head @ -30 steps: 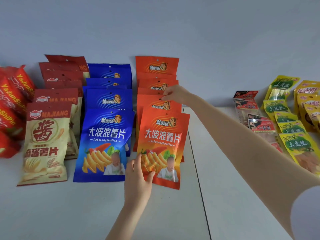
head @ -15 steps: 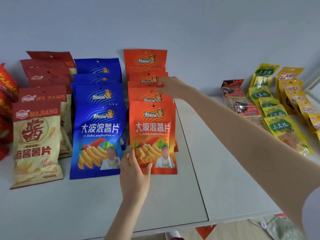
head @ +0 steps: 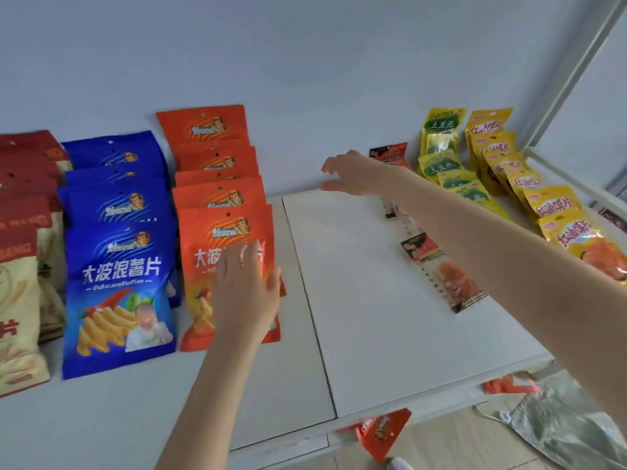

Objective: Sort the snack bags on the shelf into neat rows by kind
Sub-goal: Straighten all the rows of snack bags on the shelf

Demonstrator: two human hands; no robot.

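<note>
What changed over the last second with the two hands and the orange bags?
The right hand let go of the back of the orange row and swung right, open above bare shelf toward the small red packs. The left hand released its grip on the front orange bag and now hovers open over it. The rows of bags stayed as they were.

A plain pale blue-grey wall (head: pixel 305 56) fills the view from nine to two o'clock. Below it a white shelf (head: pixel 366 300), split by a dark seam, runs to five o'clock, where light wood floor (head: pixel 451 446) shows. A white frame post (head: pixel 576 69) slants at two o'clock.
</note>
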